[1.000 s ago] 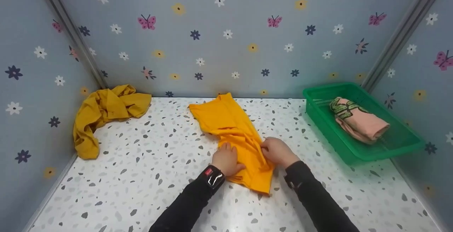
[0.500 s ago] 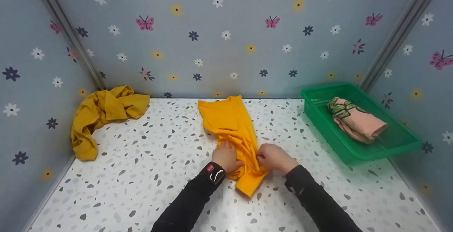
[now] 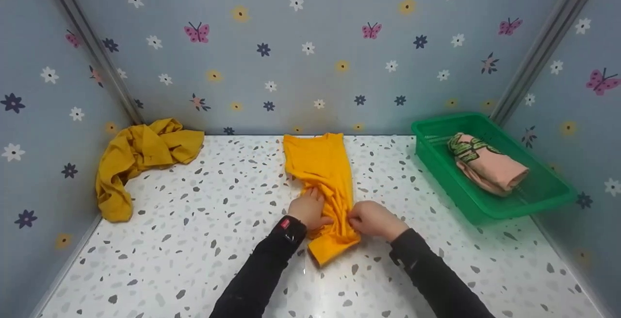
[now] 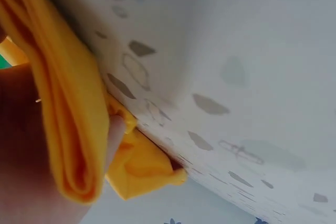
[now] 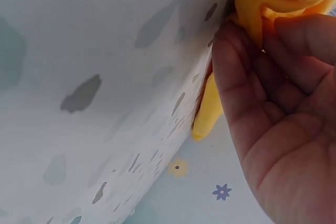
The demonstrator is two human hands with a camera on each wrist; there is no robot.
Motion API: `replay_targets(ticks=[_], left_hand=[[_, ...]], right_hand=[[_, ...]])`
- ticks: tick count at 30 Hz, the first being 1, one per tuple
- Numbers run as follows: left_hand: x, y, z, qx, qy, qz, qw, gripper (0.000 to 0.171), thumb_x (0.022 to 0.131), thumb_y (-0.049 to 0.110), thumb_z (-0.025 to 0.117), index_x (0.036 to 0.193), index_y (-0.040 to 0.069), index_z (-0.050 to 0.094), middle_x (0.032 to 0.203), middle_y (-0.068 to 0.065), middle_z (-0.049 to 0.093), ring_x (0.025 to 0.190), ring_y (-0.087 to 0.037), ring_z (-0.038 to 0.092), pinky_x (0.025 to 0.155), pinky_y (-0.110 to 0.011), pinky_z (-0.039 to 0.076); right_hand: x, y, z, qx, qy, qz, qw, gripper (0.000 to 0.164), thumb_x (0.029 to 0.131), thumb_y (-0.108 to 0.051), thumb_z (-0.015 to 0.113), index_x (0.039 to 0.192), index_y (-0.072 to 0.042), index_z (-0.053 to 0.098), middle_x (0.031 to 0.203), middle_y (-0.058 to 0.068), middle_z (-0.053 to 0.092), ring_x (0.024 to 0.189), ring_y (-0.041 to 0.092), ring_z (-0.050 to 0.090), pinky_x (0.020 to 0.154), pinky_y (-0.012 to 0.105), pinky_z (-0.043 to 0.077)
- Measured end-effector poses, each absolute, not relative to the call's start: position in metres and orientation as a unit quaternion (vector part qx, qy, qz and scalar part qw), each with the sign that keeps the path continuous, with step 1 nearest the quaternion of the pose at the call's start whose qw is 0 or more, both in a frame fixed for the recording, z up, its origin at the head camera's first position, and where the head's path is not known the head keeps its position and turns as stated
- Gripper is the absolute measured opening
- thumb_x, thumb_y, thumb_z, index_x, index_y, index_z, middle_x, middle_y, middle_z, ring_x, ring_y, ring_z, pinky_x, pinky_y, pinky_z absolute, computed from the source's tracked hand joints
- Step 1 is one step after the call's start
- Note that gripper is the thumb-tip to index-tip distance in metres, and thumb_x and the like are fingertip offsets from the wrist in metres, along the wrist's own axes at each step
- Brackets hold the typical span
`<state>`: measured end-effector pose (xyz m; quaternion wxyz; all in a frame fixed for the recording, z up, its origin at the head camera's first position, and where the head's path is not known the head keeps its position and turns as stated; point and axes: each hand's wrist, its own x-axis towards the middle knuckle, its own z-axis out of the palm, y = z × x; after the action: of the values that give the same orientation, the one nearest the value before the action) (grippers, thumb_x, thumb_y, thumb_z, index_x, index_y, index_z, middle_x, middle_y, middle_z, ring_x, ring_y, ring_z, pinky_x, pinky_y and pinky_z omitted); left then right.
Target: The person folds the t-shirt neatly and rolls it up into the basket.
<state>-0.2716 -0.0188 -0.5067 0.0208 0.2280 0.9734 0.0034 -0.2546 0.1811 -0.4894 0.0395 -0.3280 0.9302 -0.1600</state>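
Observation:
A yellow-orange garment (image 3: 318, 155), folded into a long strip, lies on the speckled table. Its far end is flat, while the middle is bunched into creases between my hands. At its left edge, my left hand (image 3: 307, 209) holds the gathered cloth. The left wrist view has a thick fold of the garment (image 4: 71, 93) between that hand's thumb side and a fingertip. My right hand (image 3: 376, 218) pinches the right edge. Curled fingers and the thumb of the right hand (image 5: 289, 124) meet at the cloth in the right wrist view. Some fingertips are hidden by fabric.
A crumpled mustard garment (image 3: 145, 150) lies by the left wall. At the right, a green basket (image 3: 446, 187) holds a folded pink garment (image 3: 492, 165) with a green print. Patterned walls (image 3: 310, 26) close off the back and both sides of the speckled table (image 3: 194, 240).
The yellow-orange garment has turned: its far end swung right and its near end left. Its middle has become narrower and more bunched. My right hand has shifted slightly left and nearer.

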Motion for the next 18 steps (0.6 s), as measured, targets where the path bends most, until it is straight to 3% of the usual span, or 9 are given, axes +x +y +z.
replay_targets(ticks=[7, 18], left_hand=[[-0.275, -0.0214, -0.5061, 0.262, 0.965, 0.006, 0.026, 0.084, 0.081, 0.062, 0.052, 0.138, 0.002, 0.038, 0.144, -0.017, 0.03, 0.132, -0.03, 0.028, 0.1, -0.038, 0.034], [-0.2734, -0.0182, -0.5055, 0.247, 0.969, 0.026, 0.008, 0.085, 0.079, 0.061, 0.056, 0.137, 0.001, 0.039, 0.143, -0.019, 0.031, 0.13, -0.031, 0.03, 0.098, -0.039, 0.036]], right_hand=[[-0.2528, 0.18, -0.4893, -0.296, 0.934, -0.178, 0.086, 0.017, 0.085, -0.018, 0.059, 0.07, -0.02, 0.064, 0.058, -0.01, 0.049, 0.052, 0.008, 0.045, 0.054, 0.026, 0.041], [-0.2547, 0.1781, -0.4871, -0.288, 0.938, -0.175, 0.086, 0.018, 0.085, -0.016, 0.059, 0.068, -0.02, 0.062, 0.058, -0.009, 0.05, 0.055, 0.01, 0.047, 0.056, 0.027, 0.041]])
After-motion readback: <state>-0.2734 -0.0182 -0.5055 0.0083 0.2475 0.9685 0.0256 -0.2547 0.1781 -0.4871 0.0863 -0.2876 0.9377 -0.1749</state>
